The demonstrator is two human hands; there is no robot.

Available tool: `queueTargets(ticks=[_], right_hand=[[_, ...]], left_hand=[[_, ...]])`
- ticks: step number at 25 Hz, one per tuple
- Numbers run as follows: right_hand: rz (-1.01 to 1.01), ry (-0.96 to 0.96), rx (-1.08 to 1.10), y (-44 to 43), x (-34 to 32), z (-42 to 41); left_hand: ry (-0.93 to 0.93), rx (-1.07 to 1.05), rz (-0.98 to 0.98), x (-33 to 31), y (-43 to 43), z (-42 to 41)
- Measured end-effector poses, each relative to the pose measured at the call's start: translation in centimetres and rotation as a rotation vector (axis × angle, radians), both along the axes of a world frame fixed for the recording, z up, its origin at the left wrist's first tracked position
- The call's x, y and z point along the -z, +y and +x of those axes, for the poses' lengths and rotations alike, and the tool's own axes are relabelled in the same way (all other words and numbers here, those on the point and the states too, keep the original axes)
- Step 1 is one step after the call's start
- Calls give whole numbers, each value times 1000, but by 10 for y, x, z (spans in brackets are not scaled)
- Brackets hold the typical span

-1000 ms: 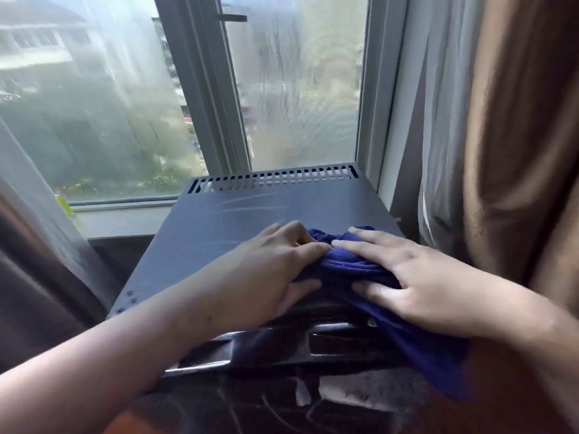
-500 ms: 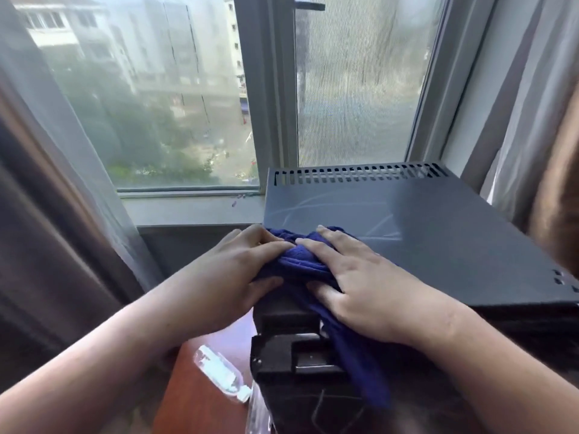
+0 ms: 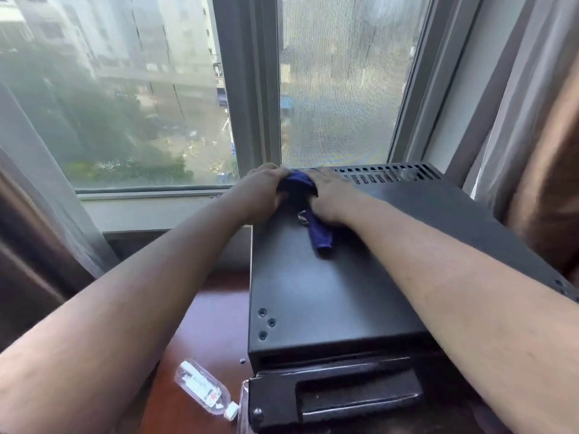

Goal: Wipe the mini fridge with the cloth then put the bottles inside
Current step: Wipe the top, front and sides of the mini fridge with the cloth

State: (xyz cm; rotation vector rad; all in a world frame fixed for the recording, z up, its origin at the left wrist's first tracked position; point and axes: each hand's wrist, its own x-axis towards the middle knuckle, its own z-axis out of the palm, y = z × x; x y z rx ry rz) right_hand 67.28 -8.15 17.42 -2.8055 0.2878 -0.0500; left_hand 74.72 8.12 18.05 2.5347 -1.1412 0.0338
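Observation:
The black mini fridge (image 3: 329, 292) stands against the window, and I look down on its flat top. A dark blue cloth (image 3: 308, 202) lies bunched at the top's far left corner, beside the vent slots (image 3: 385, 175). My left hand (image 3: 263, 191) presses on the cloth's left side at the fridge's edge. My right hand (image 3: 329, 197) lies flat over the cloth's right side, with a tail of cloth trailing out under the palm. A clear plastic bottle (image 3: 205, 389) with a white cap lies on its side on the brown wooden surface (image 3: 216, 314) left of the fridge.
The window (image 3: 150, 98) and its sill (image 3: 150, 211) run right behind the fridge. Sheer and brown curtains hang at the far left (image 3: 34, 214) and at the right (image 3: 532, 145), close to the fridge's right side. The fridge door handle (image 3: 354, 393) faces me at the bottom.
Both hands have slid the cloth from the fridge top's near edge to its far left corner by the vents. My view has shifted, so more of the top and the bottle shows.

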Motion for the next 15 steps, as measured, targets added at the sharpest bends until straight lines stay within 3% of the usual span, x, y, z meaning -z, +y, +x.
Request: queueTargets(ticks=[7,12,15], right_hand=[[-32,-19,-64,-44,2,-11],[-84,-14,-242,-61,0,-101],[-92,-28,-351,-67,0,-173]], left_hand=[[18,6,33,-3,-35,-2],[-65,138,48,-4,-20,-87],[-244,183,122,2,-3,-157]])
